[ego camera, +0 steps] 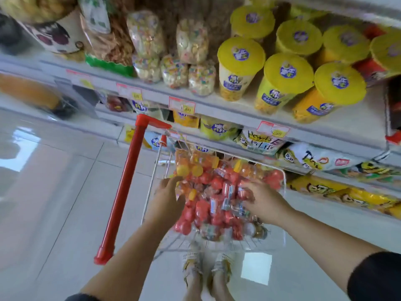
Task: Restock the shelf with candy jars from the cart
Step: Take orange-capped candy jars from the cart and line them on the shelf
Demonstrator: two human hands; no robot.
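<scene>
Jars (212,192): heaped in the cart, tumbled on their sides, red and yellow caps pointing every way; blur hides finer detail.
Left hand (167,198): against the heap's left side; whether it grips cannot be told.
Right hand (263,203): fingers curled over jars at the heap's right.
Cart (191,244): wire basket, red handle (123,187) at left, close against the shelf.
Shelf (227,109): yellow-lidded tubs (286,70) and snack bags (191,40) above.

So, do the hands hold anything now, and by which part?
Left hand and right hand press the candy jars from opposite sides; blur hides any firm grip.
</scene>
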